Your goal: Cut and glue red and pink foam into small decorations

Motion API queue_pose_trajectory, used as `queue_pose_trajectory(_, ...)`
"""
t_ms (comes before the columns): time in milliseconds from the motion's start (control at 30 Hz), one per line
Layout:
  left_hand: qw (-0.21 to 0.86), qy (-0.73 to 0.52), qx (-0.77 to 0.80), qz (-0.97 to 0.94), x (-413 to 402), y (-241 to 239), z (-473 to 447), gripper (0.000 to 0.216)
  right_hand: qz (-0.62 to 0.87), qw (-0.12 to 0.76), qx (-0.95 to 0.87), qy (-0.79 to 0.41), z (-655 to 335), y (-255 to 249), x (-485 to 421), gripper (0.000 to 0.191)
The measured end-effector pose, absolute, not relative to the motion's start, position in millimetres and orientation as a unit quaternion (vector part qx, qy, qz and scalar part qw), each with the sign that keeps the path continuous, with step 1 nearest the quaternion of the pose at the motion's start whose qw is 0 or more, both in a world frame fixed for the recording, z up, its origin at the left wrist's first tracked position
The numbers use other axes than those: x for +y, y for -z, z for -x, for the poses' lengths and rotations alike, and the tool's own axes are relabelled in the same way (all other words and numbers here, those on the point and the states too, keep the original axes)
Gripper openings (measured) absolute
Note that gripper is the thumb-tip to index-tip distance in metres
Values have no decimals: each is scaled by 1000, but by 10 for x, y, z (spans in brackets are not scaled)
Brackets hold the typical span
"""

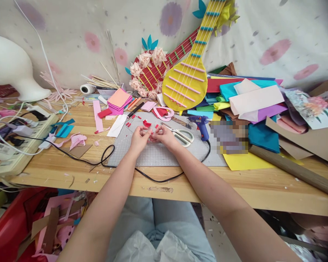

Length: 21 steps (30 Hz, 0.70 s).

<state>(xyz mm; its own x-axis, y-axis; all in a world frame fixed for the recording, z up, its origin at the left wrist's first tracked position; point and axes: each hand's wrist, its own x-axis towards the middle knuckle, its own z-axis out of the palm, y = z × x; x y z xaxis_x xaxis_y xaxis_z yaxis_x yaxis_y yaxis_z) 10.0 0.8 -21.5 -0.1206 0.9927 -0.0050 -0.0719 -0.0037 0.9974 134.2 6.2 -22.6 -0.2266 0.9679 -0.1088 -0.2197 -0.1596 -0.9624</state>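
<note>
My left hand (140, 139) and my right hand (166, 136) meet over the grey cutting mat (158, 157), fingertips closed together in a pinch. Between them shows a small red piece (152, 133), too tiny and covered to make out its shape. Just beyond the fingers lie a red scrap (147, 123) and several little red bits (128, 124). Scissors with pale handles (183, 137) rest right of my right hand. Farther right, a blue glue gun (201, 125) sits on the mat, its nozzle pointing right. A pink ring-shaped cutout (164, 113) lies behind my hands.
The glue gun's black cord (153, 180) loops across the table front. At the back lean a yellow paper lute (186, 85) and a red flowered one (150, 71). Coloured sheets (257, 98) pile up right; a power strip (24, 145) stands left, sticky notes (120, 98) behind.
</note>
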Motion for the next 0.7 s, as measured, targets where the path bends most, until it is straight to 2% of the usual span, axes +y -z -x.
queue_pose_trajectory(333, 518, -588, 501, -367, -31, 125, -121, 23, 401, 427, -475, -657, -1366, 228, 82, 34)
queue_pose_trajectory(533, 579, -583, 474, -317, -26, 68, -98, 14, 420, 414, -495, -638, -1494, 94, 116, 23)
queue_pose_trajectory(600, 608, -578, 459, -292, -28, 56, -91, 11, 461, 414, -517, -591, -1577, 30, 133, 18)
queue_pose_trajectory(700, 666, -558, 428, -250, -33, 38, -86, 7, 548, 416, -585, -430, -1748, -58, 157, 18)
